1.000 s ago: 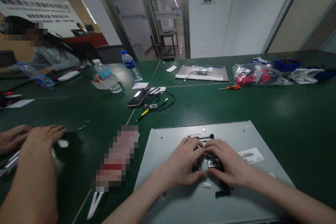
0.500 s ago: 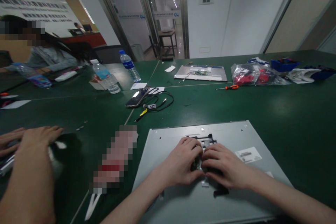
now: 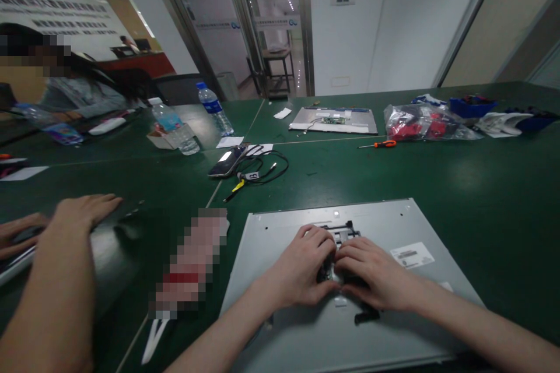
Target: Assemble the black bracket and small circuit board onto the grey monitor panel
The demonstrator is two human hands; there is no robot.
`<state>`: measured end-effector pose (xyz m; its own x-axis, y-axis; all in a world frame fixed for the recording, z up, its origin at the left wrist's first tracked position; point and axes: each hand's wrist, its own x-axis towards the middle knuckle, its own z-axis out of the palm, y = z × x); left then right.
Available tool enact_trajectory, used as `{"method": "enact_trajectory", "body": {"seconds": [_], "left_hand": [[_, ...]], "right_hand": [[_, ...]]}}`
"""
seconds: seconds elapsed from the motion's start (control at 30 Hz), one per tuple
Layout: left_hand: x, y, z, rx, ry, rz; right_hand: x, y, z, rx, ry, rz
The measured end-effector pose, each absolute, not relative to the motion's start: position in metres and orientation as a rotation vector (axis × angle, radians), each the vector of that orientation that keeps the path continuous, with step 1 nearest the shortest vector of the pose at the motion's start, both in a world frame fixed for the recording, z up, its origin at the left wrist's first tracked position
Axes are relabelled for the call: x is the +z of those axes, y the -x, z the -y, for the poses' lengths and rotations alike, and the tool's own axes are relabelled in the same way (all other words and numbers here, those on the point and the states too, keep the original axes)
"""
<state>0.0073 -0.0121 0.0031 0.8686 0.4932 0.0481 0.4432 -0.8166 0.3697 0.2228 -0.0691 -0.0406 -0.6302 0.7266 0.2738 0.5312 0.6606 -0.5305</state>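
Note:
A flat grey metal panel [image 3: 301, 344], like the back of a display, lies in front of me on the green table. At its middle sits a black-and-metal bracket [image 3: 349, 233], partly covered by my hands. My left hand [image 3: 308, 265] is closed on the bracket's left side, fingers curled over it and thumb low. From the right, my right hand [image 3: 371, 274] is closed on the same part, its fingertips nearly meeting the left ones. What the fingertips press is hidden. A black end [image 3: 366, 317] of the bracket pokes out below my right hand.
A co-worker's arm [image 3: 65, 262] reaches in at the left. Beyond the panel lie a phone [image 3: 227, 161], a black cable [image 3: 284, 163], an orange screwdriver [image 3: 385, 144], a smaller panel [image 3: 301, 120] and a plastic bag with red items [image 3: 431, 122]. Bottles [image 3: 214, 108] stand farther left.
The co-worker's hand at the left has moved right and slightly away, and a shiny flat surface now shows beneath that arm. My two hands stay at the bracket with hardly any shift.

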Motion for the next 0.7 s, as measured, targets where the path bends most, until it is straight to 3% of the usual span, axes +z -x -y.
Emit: {"method": "enact_trajectory", "body": {"seconds": [0.7], "left_hand": [[0.0024, -0.0100, 0.0150, 0.195, -2.724, -0.724]], "right_hand": [[-0.0406, -0.2180, 0.0721, 0.506, 0.979, 2.376]]}}
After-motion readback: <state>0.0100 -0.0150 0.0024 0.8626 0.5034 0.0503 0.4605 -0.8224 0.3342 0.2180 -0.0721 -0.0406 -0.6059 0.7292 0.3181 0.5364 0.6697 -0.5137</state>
